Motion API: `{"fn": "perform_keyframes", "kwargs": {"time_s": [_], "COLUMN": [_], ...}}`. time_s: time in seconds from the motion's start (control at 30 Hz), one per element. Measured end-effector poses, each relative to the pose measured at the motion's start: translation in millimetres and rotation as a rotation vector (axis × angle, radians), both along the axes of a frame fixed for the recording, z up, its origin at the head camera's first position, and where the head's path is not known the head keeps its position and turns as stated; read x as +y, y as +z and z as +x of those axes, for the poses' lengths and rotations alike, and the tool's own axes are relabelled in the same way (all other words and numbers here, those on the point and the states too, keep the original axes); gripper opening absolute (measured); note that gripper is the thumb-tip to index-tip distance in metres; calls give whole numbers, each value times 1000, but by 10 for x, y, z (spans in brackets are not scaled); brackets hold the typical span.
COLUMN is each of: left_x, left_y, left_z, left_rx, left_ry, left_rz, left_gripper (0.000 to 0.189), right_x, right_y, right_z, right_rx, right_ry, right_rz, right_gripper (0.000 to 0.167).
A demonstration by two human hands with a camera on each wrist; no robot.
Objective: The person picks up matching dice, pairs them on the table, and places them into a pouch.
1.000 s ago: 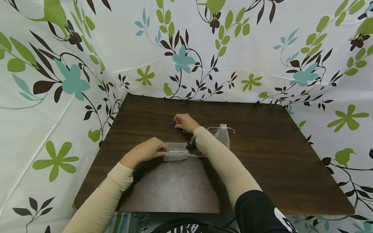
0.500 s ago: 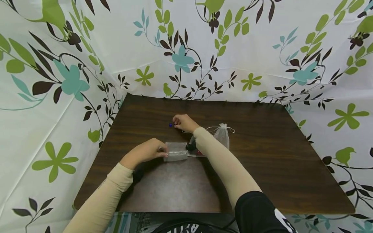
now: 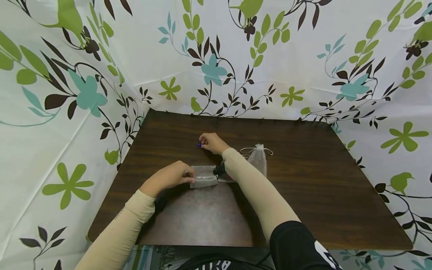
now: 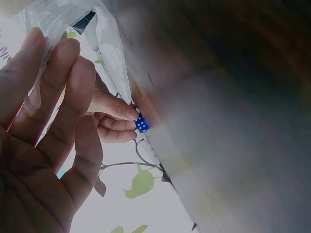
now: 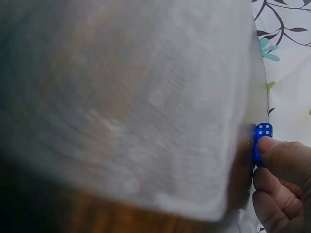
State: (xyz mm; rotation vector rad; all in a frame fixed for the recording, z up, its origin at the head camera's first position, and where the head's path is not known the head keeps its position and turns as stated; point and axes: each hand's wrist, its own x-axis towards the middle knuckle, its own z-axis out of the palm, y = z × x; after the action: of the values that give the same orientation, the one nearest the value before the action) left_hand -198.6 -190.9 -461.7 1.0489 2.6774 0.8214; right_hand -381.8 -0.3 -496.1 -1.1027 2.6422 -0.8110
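Note:
In the head view my left hand (image 3: 170, 174) pinches the left end of a sheer white organza bag (image 3: 204, 176) lying near the table's middle. White mesh (image 4: 109, 43) hangs by its fingers in the left wrist view. Farther back, my right hand (image 3: 213, 143) reaches across, thumb and fingers on a small blue die (image 3: 199, 145) with white dots. From the right wrist, the thumb covers part of the blue die (image 5: 264, 129); whether a second die sits under it, I cannot tell. A blurred pale sheet (image 5: 165, 107) fills most of that view.
Another sheer drawstring bag (image 3: 258, 159) stands right of my right forearm, with its cord looped at the neck. Under that forearm a black object (image 3: 219, 169) is partly hidden. A patterned cloth (image 3: 290, 45) hangs behind the dark wooden table (image 3: 320, 187).
My right hand has shifted slightly left and now meets the blue die, which lay just apart from its fingertips before. The left hand keeps its hold on the bag.

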Motion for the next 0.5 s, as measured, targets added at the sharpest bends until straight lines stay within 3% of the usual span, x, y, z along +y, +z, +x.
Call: {"fn": "perform_keyframes", "kwargs": {"time_s": [0.5], "left_x": [-32], "left_y": [1], "left_z": [29], "left_rx": [1], "left_ry": [8], "left_rz": [7], "left_gripper": [6], "right_x": [-108], "right_y": [35], "right_z": [86], "right_rx": [70], "right_ry": [-21], "right_rz": [61], "right_gripper": [32]}}
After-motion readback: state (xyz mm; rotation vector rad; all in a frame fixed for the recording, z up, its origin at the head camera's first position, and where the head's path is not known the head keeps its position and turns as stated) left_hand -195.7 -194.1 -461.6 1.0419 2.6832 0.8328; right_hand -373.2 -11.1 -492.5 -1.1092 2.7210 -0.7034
